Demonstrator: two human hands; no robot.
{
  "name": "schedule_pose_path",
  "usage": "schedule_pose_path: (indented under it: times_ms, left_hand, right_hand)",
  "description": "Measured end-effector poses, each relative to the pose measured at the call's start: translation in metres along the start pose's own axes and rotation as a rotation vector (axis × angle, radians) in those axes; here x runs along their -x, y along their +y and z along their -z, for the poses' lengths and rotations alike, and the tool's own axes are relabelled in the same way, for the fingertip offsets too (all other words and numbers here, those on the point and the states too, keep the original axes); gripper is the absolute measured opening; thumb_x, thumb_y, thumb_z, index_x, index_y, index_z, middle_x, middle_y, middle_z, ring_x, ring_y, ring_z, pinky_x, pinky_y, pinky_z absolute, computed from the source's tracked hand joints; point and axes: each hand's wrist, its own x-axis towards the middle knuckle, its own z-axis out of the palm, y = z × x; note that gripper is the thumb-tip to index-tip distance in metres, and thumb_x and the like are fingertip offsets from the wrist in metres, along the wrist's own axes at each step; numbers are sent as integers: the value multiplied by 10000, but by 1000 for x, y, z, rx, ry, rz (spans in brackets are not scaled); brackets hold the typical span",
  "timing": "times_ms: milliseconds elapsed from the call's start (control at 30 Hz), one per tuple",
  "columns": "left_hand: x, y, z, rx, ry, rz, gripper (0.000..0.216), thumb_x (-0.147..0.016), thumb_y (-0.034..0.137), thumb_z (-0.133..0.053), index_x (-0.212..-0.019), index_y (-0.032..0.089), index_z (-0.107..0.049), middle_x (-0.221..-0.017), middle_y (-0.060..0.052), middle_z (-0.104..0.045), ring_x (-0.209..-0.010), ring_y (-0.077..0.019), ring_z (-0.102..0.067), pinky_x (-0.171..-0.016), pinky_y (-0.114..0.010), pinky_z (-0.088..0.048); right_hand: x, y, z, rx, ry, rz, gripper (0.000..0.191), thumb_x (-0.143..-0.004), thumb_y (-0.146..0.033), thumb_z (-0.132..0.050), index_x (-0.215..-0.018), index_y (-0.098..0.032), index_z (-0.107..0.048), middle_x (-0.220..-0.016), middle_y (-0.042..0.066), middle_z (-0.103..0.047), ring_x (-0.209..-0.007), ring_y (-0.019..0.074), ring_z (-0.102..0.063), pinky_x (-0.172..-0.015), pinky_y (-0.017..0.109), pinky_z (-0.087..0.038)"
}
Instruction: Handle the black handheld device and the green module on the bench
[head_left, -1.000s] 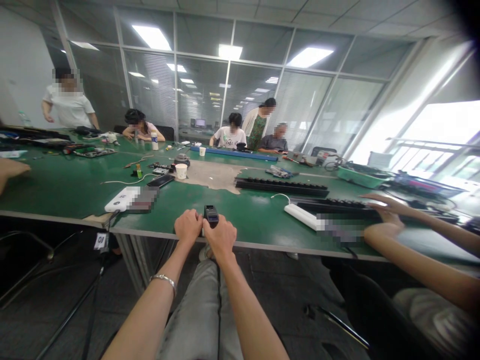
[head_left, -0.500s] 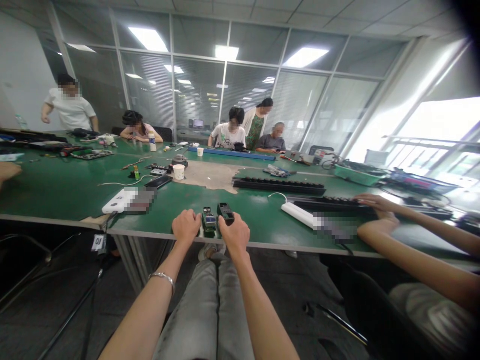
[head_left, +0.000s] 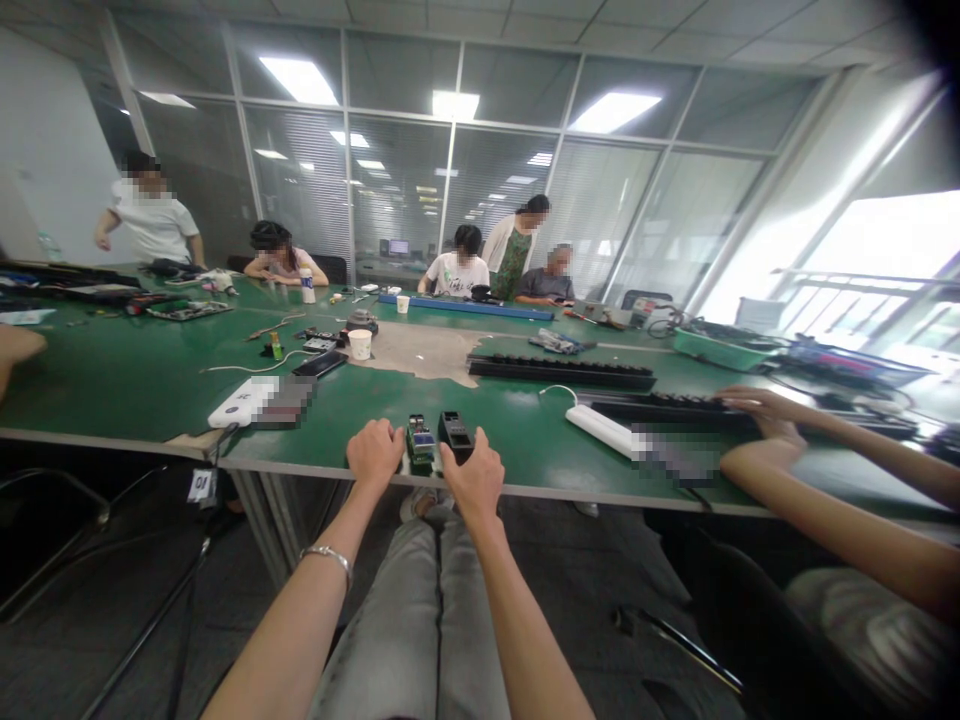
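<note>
My left hand point(head_left: 375, 455) rests near the table's front edge with its fingers curled, close beside a small green circuit board point(head_left: 421, 446). The underside of that hand is hidden, so I cannot see what lies within the fingers, if anything. To the right of the board is a black plastic housing point(head_left: 455, 436) with openings in its upper face. Around its near end is my right hand point(head_left: 475, 474), thumb at the left side and index finger at the right side. Board and housing lie side by side, a narrow gap between them.
Along the green table point(head_left: 525, 440) stand a paper cup point(head_left: 360, 345), a white power bank point(head_left: 241, 402), a black slotted rail point(head_left: 562, 371) and a white strip-shaped device point(head_left: 600, 430). A co-worker's hands point(head_left: 761, 425) work close by on the right. Other people sit or stand at the far side.
The black housing sits slightly lower and flatter, more of its face showing. My right index finger has shifted away from its side a little. My left hand stays almost still.
</note>
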Motion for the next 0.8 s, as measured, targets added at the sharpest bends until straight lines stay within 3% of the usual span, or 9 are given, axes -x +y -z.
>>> schedule_pose_path:
  times_ms: [133, 267, 467, 633, 800]
  left_hand:
    - [0, -1, 1, 1, 0, 4, 405, -918, 515, -394, -875, 207, -653, -930, -83, -648, -847, -195, -604, -721, -279, -366]
    - [0, -1, 1, 0, -6, 16, 385, -915, 502, -406, -889, 211, -658, -942, -82, -648, -856, -195, -604, -728, -280, -369]
    - [0, 1, 1, -20, 6, 19, 376, -923, 483, -395, -906, 214, -657, -968, -79, -650, -871, -190, -602, -738, -280, -375]
    - [1, 1, 4, -29, 16, 9, 392, -923, 492, -393, -878, 203, -655, -947, -82, -654, -869, -198, -606, -738, -287, -386]
    - [1, 0, 7, -32, -2, 33, 388, -928, 484, -395, -910, 200, -659, -973, -84, -658, -890, -193, -613, -754, -281, -395]
  right_hand:
    - [1, 6, -1, -47, -14, 25, 499, -857, -463, -558, -1244, -148, -558, -1035, 130, -677, -993, 269, -599, -872, 347, -377]
    - [-4, 4, 5, -115, -17, -30, 475, -855, -492, -548, -1185, -155, -600, -960, 118, -693, -922, 245, -630, -824, 316, -410]
    - [-17, -30, 23, -208, -20, -8, 520, -883, -585, -457, -1163, -176, -617, -936, 104, -704, -894, 222, -649, -783, 280, -432]
    - [-14, -61, 23, -97, -117, -6, 487, -856, -603, -493, -1067, -191, -645, -889, 100, -704, -862, 242, -655, -741, 293, -428]
    - [-9, -73, 19, -9, -174, 23, 473, -863, -598, -482, -1009, -177, -642, -872, 116, -698, -862, 251, -656, -737, 305, -420]
